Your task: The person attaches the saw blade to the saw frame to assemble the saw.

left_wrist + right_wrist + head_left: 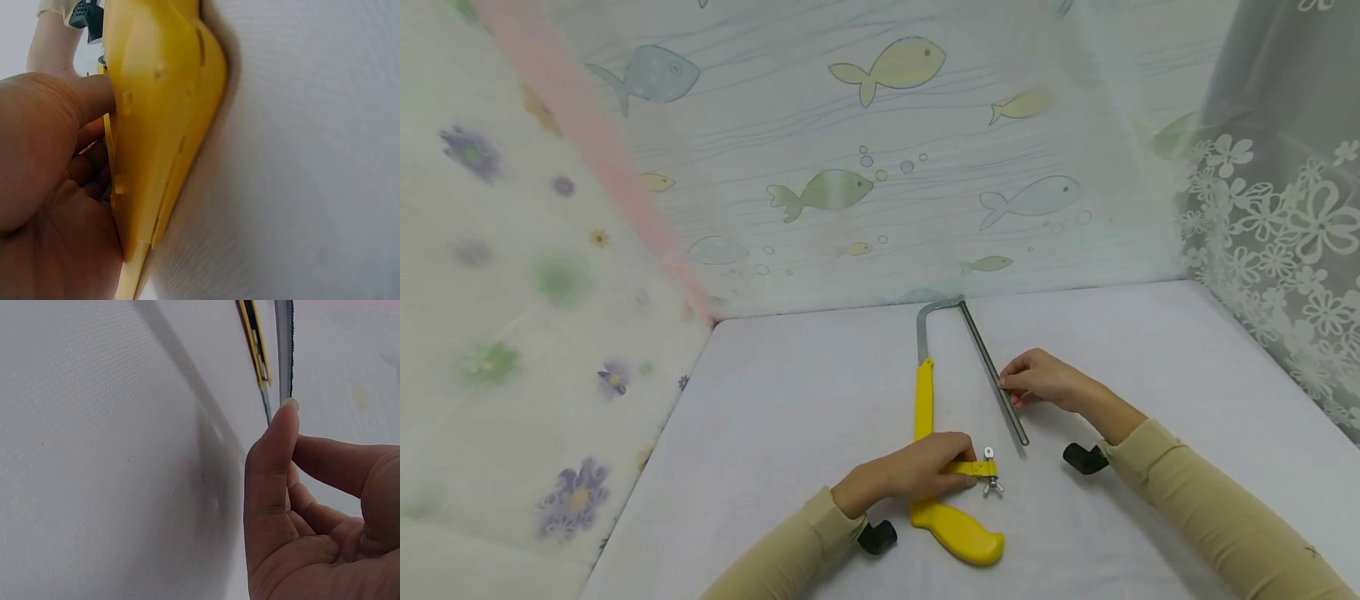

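A hacksaw with a yellow frame (924, 400) and a yellow handle (962, 533) lies on the white cloth. Its grey blade (985, 350) joins the frame at the far end, and the near end is free, swung out to the right. My left hand (917, 471) grips the frame just above the handle, thumb and fingers by the front bracket with its wing nut (993, 487). In the left wrist view, yellow plastic (162, 112) fills the middle. My right hand (1045, 383) pinches the blade along its lower half; the right wrist view shows the blade's toothed edge (292, 350) above the fingertips.
A white cloth (805, 392) covers the table. Behind it hangs a fish-print curtain (835, 192), with a flower-print sheet (512, 292) on the left and lace (1285, 225) on the right. Black wrist cameras (1084, 458) sit under both cuffs.
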Demonstrator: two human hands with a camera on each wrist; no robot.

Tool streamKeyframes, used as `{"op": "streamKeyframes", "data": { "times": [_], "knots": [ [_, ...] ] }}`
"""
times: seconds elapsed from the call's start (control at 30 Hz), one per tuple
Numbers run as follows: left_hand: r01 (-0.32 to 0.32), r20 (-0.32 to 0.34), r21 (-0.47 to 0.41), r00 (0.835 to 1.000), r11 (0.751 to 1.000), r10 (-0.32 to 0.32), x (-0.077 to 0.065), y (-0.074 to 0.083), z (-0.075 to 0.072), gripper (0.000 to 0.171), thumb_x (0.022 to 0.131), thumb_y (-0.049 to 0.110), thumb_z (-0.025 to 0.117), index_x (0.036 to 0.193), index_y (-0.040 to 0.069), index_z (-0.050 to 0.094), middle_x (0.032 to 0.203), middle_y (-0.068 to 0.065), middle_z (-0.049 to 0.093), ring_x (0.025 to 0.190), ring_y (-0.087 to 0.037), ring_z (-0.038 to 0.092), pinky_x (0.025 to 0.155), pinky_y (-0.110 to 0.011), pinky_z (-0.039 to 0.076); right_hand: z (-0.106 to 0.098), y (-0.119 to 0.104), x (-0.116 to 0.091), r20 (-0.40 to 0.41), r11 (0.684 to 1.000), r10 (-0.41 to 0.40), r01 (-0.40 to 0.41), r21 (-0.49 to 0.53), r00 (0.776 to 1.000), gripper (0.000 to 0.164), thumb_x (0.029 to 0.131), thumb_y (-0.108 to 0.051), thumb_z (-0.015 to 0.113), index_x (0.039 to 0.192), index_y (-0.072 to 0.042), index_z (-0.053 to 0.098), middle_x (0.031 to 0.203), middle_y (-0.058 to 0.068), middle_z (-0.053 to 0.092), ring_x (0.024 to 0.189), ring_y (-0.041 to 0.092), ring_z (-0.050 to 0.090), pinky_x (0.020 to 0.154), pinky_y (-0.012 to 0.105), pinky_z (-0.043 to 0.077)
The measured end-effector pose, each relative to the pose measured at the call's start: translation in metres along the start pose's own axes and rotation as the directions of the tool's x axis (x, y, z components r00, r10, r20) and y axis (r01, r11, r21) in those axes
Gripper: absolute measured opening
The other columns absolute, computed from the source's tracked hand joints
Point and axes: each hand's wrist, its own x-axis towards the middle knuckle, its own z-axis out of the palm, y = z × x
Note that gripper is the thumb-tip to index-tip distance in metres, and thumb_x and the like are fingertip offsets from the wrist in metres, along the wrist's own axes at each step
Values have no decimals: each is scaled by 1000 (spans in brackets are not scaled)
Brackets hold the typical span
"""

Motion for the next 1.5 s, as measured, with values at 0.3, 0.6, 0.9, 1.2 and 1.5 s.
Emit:
{"op": "streamKeyframes", "data": {
  "times": [0.3,0.6,0.9,1.2,1.5],
  "knots": [
    [4,0,1,1000,1000,-4,-2,2,-1,16,103,23,64,114,12,60,101,10,59,86,-2,51,78,-14,45,1,0,2,-16,1000,15,-15,-13,1000,26,102,-4,58,117,17,60,84,9,62,71,14,60,67,27,56],
    [8,5,1,1000,1000,-8,-3,2,-1,16,103,24,64,113,13,60,100,10,59,86,-2,50,78,-15,45,4,1,0,-20,998,59,-58,1,998,26,103,-5,57,118,17,60,81,7,60,68,12,60,65,26,56],
    [3,3,-5,1000,1000,-3,-2,2,-1,15,103,24,64,113,13,60,100,10,58,86,-2,51,78,-15,45,8,5,2,6,998,40,-40,54,999,28,104,-5,56,120,18,58,83,7,60,69,12,60,66,25,55],
    [11,6,5,1000,1000,-11,-1,2,-2,15,104,25,63,112,13,60,101,10,59,87,-2,51,81,-15,44,15,3,3,-1,997,46,-46,69,999,29,105,-7,56,120,17,59,84,8,61,70,12,60,66,24,55],
    [3,0,13,1000,1000,-3,-2,2,-2,15,104,25,63,112,13,60,100,10,59,87,-2,51,81,-15,44,20,2,3,-1,995,56,-56,88,998,31,104,-5,56,122,19,58,85,9,63,71,13,62,67,24,56]
  ]
}}
